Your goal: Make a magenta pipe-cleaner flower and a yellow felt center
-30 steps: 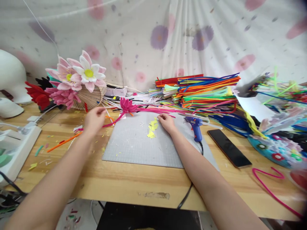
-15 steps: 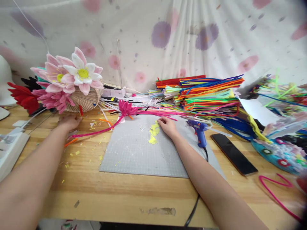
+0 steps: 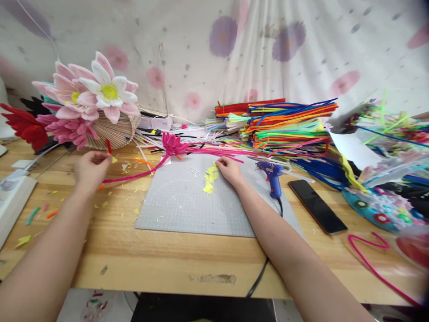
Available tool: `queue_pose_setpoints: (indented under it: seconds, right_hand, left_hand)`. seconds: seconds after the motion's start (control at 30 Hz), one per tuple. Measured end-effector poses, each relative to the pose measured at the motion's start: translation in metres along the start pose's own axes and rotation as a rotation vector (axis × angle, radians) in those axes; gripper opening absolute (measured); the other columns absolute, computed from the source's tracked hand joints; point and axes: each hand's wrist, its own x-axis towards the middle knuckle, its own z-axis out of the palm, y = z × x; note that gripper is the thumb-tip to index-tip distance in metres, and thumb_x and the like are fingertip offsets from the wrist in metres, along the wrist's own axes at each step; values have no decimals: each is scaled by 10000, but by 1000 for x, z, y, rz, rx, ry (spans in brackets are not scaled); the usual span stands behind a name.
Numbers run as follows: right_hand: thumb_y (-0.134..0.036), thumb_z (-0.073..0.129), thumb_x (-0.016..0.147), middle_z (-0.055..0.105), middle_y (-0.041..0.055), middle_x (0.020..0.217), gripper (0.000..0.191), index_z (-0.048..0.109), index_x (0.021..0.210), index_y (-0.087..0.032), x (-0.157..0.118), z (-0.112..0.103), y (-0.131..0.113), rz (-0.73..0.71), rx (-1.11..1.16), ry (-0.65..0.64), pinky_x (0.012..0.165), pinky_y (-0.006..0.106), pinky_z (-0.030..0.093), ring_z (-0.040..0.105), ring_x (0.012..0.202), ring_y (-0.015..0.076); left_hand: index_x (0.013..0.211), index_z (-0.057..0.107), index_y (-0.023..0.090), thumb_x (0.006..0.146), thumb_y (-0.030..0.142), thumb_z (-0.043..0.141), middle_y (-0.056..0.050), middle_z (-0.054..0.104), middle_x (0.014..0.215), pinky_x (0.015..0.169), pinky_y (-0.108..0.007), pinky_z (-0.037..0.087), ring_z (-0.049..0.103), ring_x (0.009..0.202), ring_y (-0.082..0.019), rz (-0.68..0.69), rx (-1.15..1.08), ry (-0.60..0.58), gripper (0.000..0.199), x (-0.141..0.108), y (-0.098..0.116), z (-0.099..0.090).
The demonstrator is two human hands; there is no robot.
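My left hand (image 3: 92, 170) is closed in a pinch to the left of the grey cutting mat (image 3: 187, 214), with a small yellow scrap (image 3: 114, 159) at its fingertips. Beside it ends the long stem of a magenta pipe-cleaner flower (image 3: 173, 144), whose head lies at the mat's back edge. On the mat, my right hand (image 3: 229, 170) has thumb and fingers pressed together against a loose strip of yellow scraps (image 3: 210, 176). Whether it grips one of them is hidden. A blue glue gun (image 3: 274, 179) rests just right of that hand.
A basket (image 3: 112, 129) with pink and white flowers stands at back left. Bundles of coloured pipe cleaners (image 3: 288, 123) are stacked behind the mat. A phone (image 3: 317, 205) and a magenta pipe cleaner (image 3: 368, 264) lie right. A white power strip (image 3: 15, 205) is at left.
My left hand has come up from beside the basket's base, and a yellow scrap now shows at its fingertips. My right hand stays by the yellow scraps. The whole view has shifted slightly.
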Motion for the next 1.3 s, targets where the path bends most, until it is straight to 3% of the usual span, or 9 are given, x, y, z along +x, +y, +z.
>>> queue_pose_setpoints:
  seconds: [0.1, 0.2, 0.33, 0.57, 0.7, 0.93, 1.13, 1.2, 1.3]
  right_hand:
    - [-287, 488, 739, 648, 17, 739, 158, 620, 755, -200, 0, 0, -1, -10, -14, 9, 612, 265, 370, 552, 674, 156]
    - [-282, 487, 740, 647, 16, 744, 158, 621, 759, -200, 1, 0, -1, -3, -1, 7, 621, 264, 374, 555, 686, 156]
    - [-283, 486, 735, 637, 9, 721, 160, 623, 760, -203, 2, 1, 0, -1, 30, 13, 621, 259, 377, 546, 674, 150]
    - [-292, 484, 734, 621, 5, 696, 174, 629, 769, -204, 5, 2, 3, 3, 43, 19, 622, 260, 380, 521, 650, 144]
    - [-293, 484, 737, 625, -1, 696, 174, 627, 763, -196, 4, 2, 3, -3, 65, 32, 619, 251, 377, 521, 644, 134]
    - [-278, 481, 738, 632, -6, 706, 170, 621, 763, -185, 3, 0, 3, -2, 107, 46, 626, 245, 385, 541, 651, 128]
    - [-282, 485, 740, 635, 2, 720, 172, 621, 775, -182, 4, -1, 2, 15, 97, 36, 634, 250, 392, 547, 667, 135]
    - [-282, 484, 743, 634, 2, 720, 174, 621, 779, -181, 3, -1, 1, 6, 79, 31, 629, 250, 387, 542, 662, 133]
    - [-270, 491, 734, 634, -2, 734, 163, 621, 786, -187, 0, -1, -1, -23, 41, 19, 619, 247, 375, 540, 673, 132]
  left_hand:
    - [752, 479, 164, 593, 181, 645, 42, 532, 670, 691, -268, 455, 513, 613, -88, -63, -390, -38, 231, -26, 31, 16]
    - [790, 484, 171, 560, 196, 679, 49, 536, 656, 681, -278, 468, 548, 613, -95, -73, -595, -271, 303, -54, 69, 39]
    - [767, 499, 179, 536, 291, 714, 13, 595, 659, 667, -308, 477, 598, 619, -137, -21, -580, -616, 335, -89, 107, 79]
    - [828, 494, 192, 604, 282, 679, 1, 618, 633, 676, -320, 493, 640, 647, -167, -35, -581, -782, 304, -119, 125, 137]
    - [947, 515, 169, 674, 244, 612, -28, 648, 705, 690, -322, 495, 648, 689, -171, -13, -577, -776, 300, -126, 126, 148]
    - [1167, 526, 209, 719, 187, 573, -68, 664, 1028, 892, -382, 402, 550, 1051, -215, 509, -243, -539, 451, -130, 125, 140]
    - [1026, 565, 178, 828, 301, 435, -56, 665, 815, 663, -289, 451, 606, 824, -179, 333, -266, -203, 267, -106, 102, 112]
    - [1029, 555, 172, 826, 308, 433, -67, 651, 833, 757, -340, 446, 593, 859, -197, 338, -156, -116, 273, -109, 96, 106]
    - [1165, 492, 121, 760, 308, 526, -164, 569, 1126, 959, -459, 321, 458, 1134, -293, 507, 123, -119, 447, -132, 94, 106]
